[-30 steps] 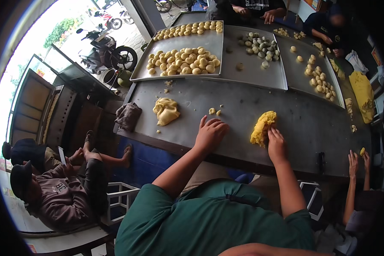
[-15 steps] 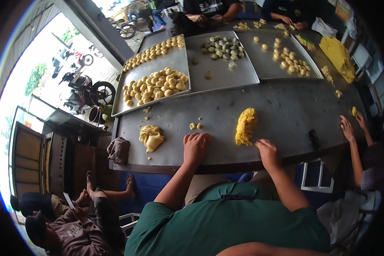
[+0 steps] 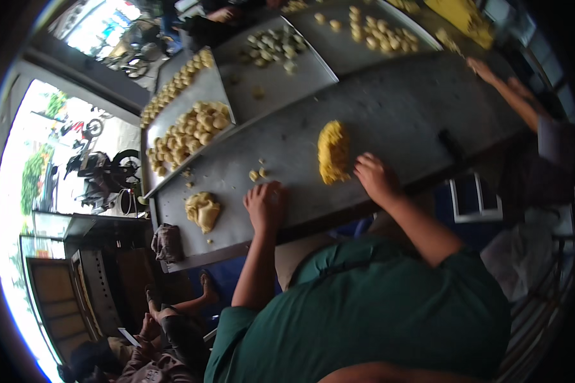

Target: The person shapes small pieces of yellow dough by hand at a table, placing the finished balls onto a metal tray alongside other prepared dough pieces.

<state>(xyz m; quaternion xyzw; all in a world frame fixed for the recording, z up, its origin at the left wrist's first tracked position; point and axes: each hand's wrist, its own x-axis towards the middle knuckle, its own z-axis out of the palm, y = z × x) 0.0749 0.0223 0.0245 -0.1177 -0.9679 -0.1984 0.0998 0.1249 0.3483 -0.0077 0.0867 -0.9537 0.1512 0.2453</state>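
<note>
Your left hand (image 3: pixel 265 204) lies flat and empty near the counter (image 3: pixel 396 108) front edge; your right hand (image 3: pixel 375 177), fingers loosely curled, touches the yellow filling pile (image 3: pixel 333 152) mid-counter. I judge you are portioning filling; pinching needs a small amount.

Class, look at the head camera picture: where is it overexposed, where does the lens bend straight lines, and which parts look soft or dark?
Head view: daylight through the doorway at the left is blown out white; the metal table edges and trays curve with fisheye distortion; the corners fall into black vignette; the left hand and right hand look slightly soft, with no hard shadows beside the yellow dough.
</note>
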